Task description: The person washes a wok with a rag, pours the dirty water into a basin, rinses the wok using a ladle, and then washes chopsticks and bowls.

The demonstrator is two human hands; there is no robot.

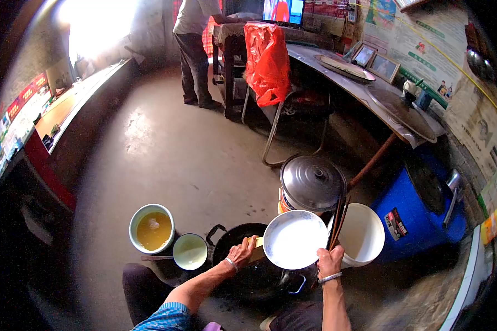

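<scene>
My right hand (330, 262) is closed round a bundle of dark chopsticks (339, 220) and the edge of a white plate (295, 239) with faint blue markings. The plate's inner face is turned up toward me. My left hand (242, 254) is closed at the plate's left side on a pale yellow piece (259, 242), whose kind I cannot make out. Below both hands sits a dark two-handled wok (222, 240) on the floor, partly hidden by my arms and the plate. A white bucket (373, 237) stands right beside my right hand.
A bowl of yellowish liquid (151, 228) and a smaller pale bowl (190, 251) stand at left. Behind the plate is a pot lid (313, 182); a blue barrel (408, 215) stands at right. A chair with a red bag (266, 63), a long table and a standing person (196, 49) are farther back.
</scene>
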